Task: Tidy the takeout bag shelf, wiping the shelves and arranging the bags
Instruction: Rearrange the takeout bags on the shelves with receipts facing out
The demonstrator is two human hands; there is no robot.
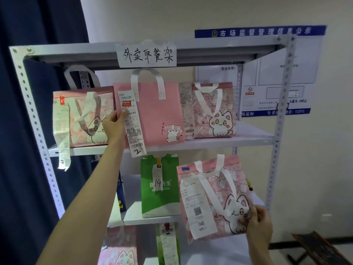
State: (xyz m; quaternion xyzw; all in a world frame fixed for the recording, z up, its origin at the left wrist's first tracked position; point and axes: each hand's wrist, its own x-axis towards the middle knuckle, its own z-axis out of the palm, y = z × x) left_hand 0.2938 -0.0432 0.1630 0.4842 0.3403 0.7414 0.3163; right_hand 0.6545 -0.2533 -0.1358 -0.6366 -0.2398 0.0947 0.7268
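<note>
Left hand (114, 123) pinches the left edge of the plain pink tote bag (152, 115), upright, long receipt attached. Right hand (257, 224) grips the cat-print bag (214, 197), tilted.

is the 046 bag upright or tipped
Tipped: the 046 bag leans left, off the shelf, held at its lower corner by the right hand.

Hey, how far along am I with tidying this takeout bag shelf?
Looks done: three bags stand in a row on the upper shelf, tickets facing out. In hand: your left hand holds the edge of the plain pink bag, and your right hand grips the cat bag, which is tilted and not yet set beside the green bag. Left: placing that bag and the lower bags. No cloth shows, so I can't judge the wiping.
</note>
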